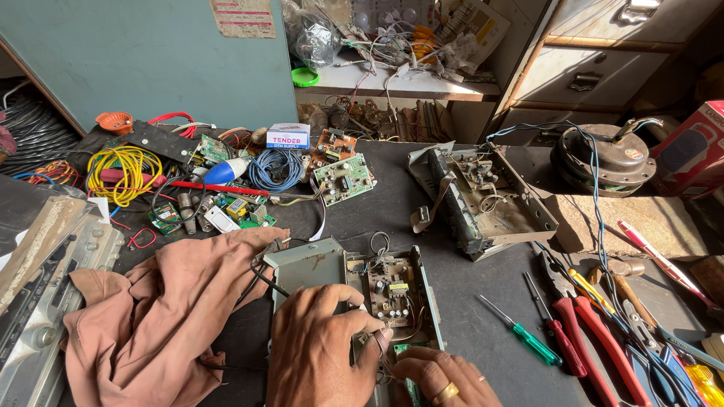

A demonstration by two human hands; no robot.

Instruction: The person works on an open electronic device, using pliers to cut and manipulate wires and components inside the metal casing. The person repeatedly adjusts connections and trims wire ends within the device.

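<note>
Hands working at six o'clock over an open metal box (317,267) on a dark workbench (483,316). Left hand (320,347) pressing down on the box, fingers curled together on its edge beside the brown circuit board (392,290) inside. Right hand (445,377), wearing a gold ring, lying just beside it at five o'clock, fingertips closing on the wires at the board's near end; exact pinch hard to tell. Brown cloth (166,309) bunching at eight o'clock, touching the box. Green screwdriver (524,335) and red pliers (596,335) lying at four o'clock. Second open chassis (483,200) sitting at one o'clock, yellow cable coil (124,169) at ten o'clock.
</note>
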